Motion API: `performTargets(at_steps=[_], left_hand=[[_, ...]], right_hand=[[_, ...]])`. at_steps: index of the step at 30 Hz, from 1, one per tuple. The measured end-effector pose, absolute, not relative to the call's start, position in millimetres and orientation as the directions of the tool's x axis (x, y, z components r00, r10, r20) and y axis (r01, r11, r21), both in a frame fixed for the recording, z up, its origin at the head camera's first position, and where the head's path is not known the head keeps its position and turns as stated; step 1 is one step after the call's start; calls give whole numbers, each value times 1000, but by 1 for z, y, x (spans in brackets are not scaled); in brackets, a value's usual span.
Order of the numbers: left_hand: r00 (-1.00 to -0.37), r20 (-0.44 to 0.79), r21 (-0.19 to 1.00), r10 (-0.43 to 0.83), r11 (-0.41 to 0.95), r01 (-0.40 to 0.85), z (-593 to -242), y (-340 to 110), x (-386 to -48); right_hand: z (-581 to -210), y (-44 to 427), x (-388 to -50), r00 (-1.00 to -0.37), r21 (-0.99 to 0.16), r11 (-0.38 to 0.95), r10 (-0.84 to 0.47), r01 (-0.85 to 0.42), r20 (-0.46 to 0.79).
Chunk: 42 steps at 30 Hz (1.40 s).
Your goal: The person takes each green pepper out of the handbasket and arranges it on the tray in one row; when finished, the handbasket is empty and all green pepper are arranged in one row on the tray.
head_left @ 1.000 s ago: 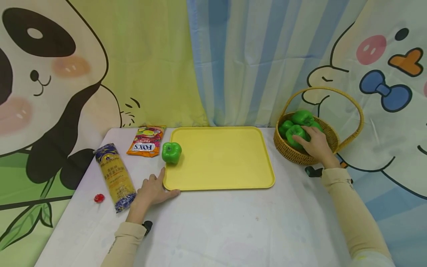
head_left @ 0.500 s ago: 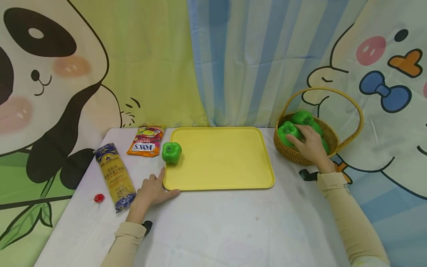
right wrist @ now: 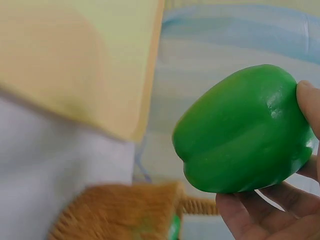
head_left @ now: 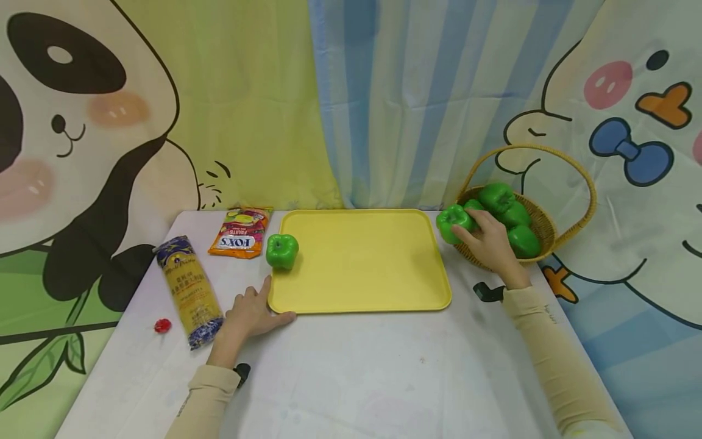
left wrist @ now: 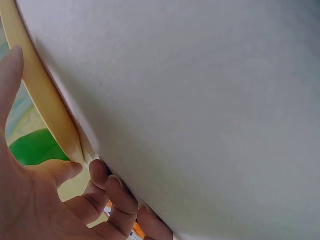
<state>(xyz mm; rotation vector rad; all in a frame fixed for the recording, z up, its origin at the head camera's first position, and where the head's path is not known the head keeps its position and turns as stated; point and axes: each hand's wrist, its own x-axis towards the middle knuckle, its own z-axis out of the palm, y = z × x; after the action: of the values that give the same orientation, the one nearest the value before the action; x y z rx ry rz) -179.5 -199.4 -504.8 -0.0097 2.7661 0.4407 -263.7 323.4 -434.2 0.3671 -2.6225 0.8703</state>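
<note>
A green bell pepper [head_left: 453, 223] is pinched between the thumb and fingers of my right hand [head_left: 490, 241], over the left rim of the wicker basket [head_left: 540, 219]. In the right wrist view the held pepper [right wrist: 245, 132] shows whole, with the basket [right wrist: 120, 210] behind and below it. Several more green peppers [head_left: 498, 198] lie in the basket. My left hand [head_left: 249, 314] rests at the near left corner of the yellow tray [head_left: 362, 262], thumb and index finger spread along its edges. Another green pepper [head_left: 282, 251] sits at the tray's left edge.
Left of the tray lie an orange candy bag [head_left: 241, 233], a long yellow and blue pasta packet [head_left: 189, 291] and a red lollipop [head_left: 163, 325]. The basket's tall handle [head_left: 589, 195] arches up over its right side. Printed curtains hang behind the white table [head_left: 373, 372].
My right hand has lifted a green pepper out from among the others and moved it left to the basket's rim. The left hand and tray have stayed in place.
</note>
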Motion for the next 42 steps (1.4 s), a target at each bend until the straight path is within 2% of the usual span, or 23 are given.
performTargets(at_steps=[8, 13, 23, 36, 42], left_hand=[[-941, -336, 302, 50, 951, -57, -503, -199, -178], [-941, -336, 297, 47, 953, -58, -503, -200, -179], [-940, -337, 296, 49, 954, -56, -504, -200, -180], [-944, -326, 298, 51, 953, -52, -504, -199, -180], [-947, -318, 300, 49, 953, -51, -505, -199, -180]], right_hand=[[-457, 292, -259, -922, -587, 724, -188, -363, 339], [-468, 275, -258, -944, -666, 671, -191, -324, 267], [-482, 253, -259, -964, -715, 647, -182, -265, 193], [-498, 246, -259, -949, -704, 637, -199, -314, 244], [-497, 246, -257, -964, -751, 606, -190, -262, 184]])
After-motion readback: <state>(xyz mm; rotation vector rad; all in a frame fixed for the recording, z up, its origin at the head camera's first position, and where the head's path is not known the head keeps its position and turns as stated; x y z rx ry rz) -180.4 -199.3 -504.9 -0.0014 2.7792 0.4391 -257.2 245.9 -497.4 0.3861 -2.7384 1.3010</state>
